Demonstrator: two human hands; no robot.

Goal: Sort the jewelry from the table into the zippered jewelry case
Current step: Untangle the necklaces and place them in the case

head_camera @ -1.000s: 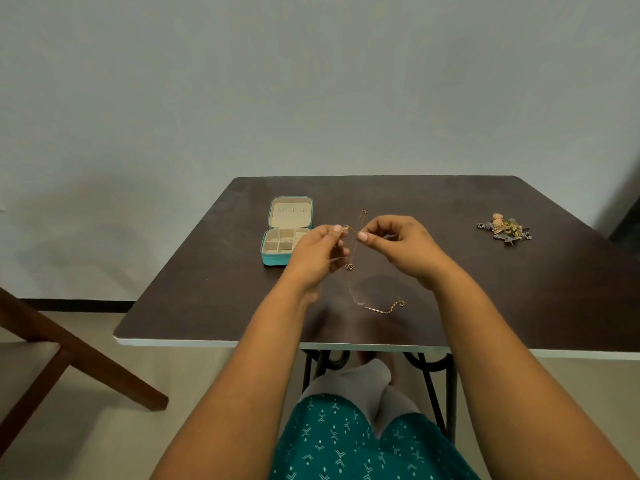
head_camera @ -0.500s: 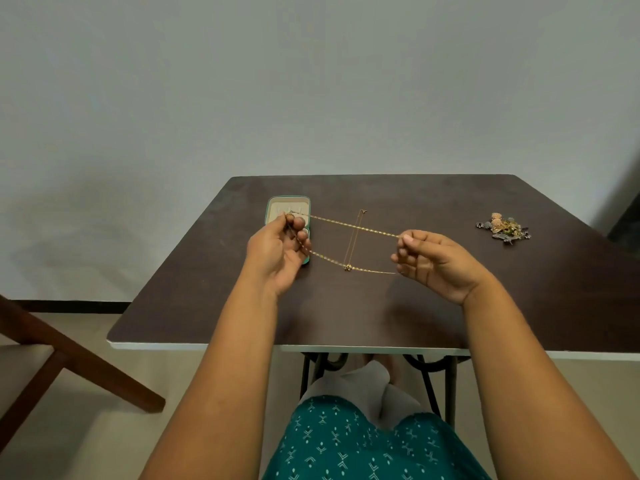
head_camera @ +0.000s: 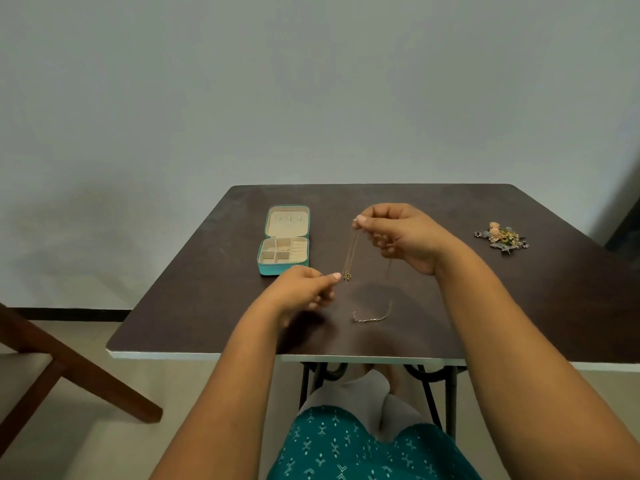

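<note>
Dark table (head_camera: 519, 306) by grey wall | right hand (head_camera: 405, 237) pinches chain (head_camera: 349, 252) at top, pendant hanging above table | left hand (head_camera: 304, 289) fingers curled beside pendant, grasping cannot tell | case (head_camera: 270, 268) open, left | jewelry pile (head_camera: 502, 235) far right

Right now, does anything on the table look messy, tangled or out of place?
Mostly tidy. The jewelry pile at the table's far right is a jumbled heap, pieces overlapping. The right hand dangles a thin necklace; a second chain trails loosely onto the tabletop. The open jewelry case sits squarely.
</note>
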